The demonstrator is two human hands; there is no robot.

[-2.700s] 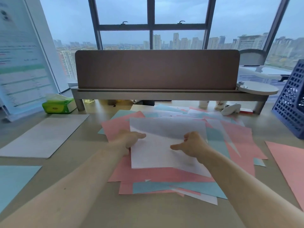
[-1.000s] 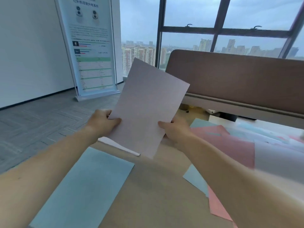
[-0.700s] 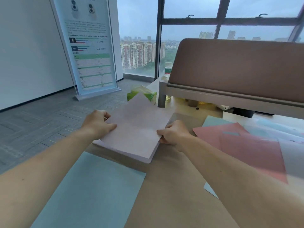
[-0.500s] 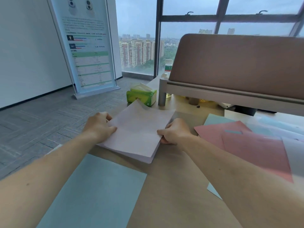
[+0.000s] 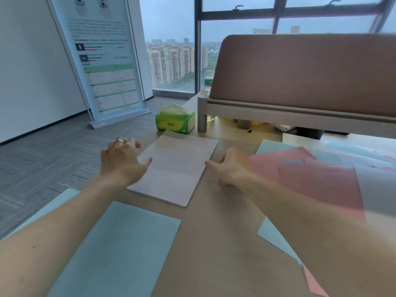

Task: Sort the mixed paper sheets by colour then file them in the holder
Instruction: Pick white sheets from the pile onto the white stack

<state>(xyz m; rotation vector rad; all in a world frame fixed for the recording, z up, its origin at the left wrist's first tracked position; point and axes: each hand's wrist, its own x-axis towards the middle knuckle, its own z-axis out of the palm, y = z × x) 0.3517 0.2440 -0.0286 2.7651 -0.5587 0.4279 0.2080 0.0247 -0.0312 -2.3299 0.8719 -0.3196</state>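
A stack of white sheets (image 5: 177, 168) lies flat on the wooden desk, in the middle of the view. My left hand (image 5: 121, 160) hovers at its left edge with fingers spread and holds nothing. My right hand (image 5: 230, 167) rests beside its right edge, fingers loosely curled, thumb pointing at the stack. A blue sheet (image 5: 120, 251) lies near me at the left. The mixed pile of pink (image 5: 317, 181), blue and white sheets spreads over the right side. No holder is in view.
A green tissue box (image 5: 175, 123) stands behind the white stack, next to the leg of a brown desk divider (image 5: 300, 71). A standing poster (image 5: 102, 61) is on the floor at the left. The desk's left edge runs close to the stacks.
Both hands carried a white sheet from the mixed pile to the left, laid it on the white stack and let go. The hands now sit at the stack's sides.
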